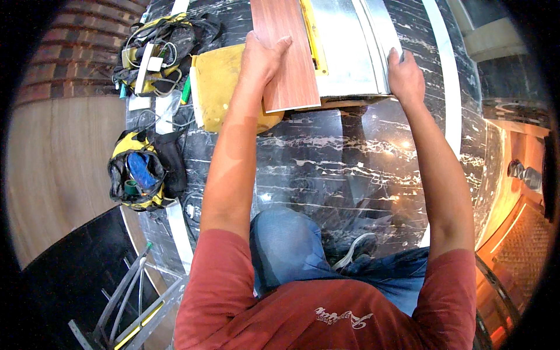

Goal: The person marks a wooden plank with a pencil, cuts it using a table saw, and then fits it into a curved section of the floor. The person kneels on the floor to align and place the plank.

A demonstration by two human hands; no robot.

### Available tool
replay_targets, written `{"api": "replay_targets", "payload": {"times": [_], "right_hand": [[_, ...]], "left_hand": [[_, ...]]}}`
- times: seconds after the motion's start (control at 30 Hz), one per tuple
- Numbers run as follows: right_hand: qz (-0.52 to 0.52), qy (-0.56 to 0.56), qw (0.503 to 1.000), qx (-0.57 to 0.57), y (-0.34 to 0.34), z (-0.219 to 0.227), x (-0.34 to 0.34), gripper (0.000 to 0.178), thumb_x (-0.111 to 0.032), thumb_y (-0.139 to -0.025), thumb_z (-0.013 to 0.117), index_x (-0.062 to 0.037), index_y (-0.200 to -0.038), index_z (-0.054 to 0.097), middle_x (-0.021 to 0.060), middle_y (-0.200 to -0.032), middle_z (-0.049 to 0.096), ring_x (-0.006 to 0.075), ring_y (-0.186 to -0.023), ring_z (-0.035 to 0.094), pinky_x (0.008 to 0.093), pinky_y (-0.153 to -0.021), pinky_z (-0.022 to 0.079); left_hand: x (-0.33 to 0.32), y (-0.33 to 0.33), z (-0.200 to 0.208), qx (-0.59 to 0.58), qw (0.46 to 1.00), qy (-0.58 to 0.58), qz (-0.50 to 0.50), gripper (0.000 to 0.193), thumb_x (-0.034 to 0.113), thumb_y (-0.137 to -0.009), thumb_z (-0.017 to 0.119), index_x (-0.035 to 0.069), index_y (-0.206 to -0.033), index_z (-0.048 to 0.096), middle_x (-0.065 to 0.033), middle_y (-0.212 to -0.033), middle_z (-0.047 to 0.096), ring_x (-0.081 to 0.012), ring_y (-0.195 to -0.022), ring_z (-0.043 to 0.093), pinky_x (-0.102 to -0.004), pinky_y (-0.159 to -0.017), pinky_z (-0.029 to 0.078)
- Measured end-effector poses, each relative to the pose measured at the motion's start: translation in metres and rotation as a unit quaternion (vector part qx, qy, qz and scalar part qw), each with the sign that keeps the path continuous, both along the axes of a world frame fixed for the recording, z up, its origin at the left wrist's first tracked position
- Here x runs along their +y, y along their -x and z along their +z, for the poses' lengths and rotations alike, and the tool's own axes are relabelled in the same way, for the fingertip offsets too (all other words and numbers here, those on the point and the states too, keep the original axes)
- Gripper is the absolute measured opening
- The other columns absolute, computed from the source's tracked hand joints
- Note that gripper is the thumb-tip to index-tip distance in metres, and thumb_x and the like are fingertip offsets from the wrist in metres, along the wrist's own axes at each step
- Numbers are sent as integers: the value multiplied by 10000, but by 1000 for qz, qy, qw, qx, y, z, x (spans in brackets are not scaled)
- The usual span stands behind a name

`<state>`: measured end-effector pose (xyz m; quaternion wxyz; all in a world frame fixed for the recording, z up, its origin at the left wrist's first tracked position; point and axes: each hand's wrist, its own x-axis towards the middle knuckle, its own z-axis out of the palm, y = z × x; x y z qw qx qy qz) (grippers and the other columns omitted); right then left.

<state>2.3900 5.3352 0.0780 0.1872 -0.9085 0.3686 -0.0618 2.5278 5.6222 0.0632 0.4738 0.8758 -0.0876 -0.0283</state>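
Observation:
My left hand (260, 59) grips the left edge of a reddish wood-grain plank (293, 79), its thumb lying across the top face. My right hand (406, 79) is closed around the right edge of a silver metal panel (344, 55) with raised strips running along its length. Between plank and panel lies a narrow yellow bar (315, 41), partly hidden by the plank. Under my left wrist, a yellow slab-like object (219, 79) sits beside the plank. Both hands' fingertips are mostly hidden beneath the edges they hold.
Two black-and-yellow tool bags, one with cables and a white power strip (142, 69), the other (131, 149) holding a blue item, stand at left. Black veined stone flooring (315, 169) has white stripes. Metal legs or bars (125, 297) are at lower left.

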Motion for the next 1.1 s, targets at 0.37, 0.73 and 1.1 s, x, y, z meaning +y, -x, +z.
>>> {"api": "replay_targets", "payload": {"times": [0.37,0.73,1.1], "right_hand": [[-2,-5,997,-76,7,4,10,603,-477,-1009,489,-9,-1377,579,282,-1271,663,455,-1171,643,520,-998,499],[118,-12,918,-380,79,-25,70,249,-204,-978,614,-15,-1129,674,155,-1054,700,295,-1007,653,412,-894,506],[49,-548,824,-137,60,-22,171,490,-439,-1052,569,29,-1051,717,65,-766,690,131,-586,636,294,-561,510]], "left_hand": [[5,5,-4,10,1000,10,7,749,396,-824,837,-116,-1286,543,-282,-1185,688,-359,-1074,701,-425,-936,552],[9,5,-6,13,1000,-3,16,792,421,-804,842,-124,-1287,530,-319,-1206,667,-394,-1102,686,-438,-951,543],[8,25,-1,11,1000,-4,-2,765,408,-818,833,-126,-1276,533,-322,-1196,669,-411,-1114,681,-453,-957,532]]}}
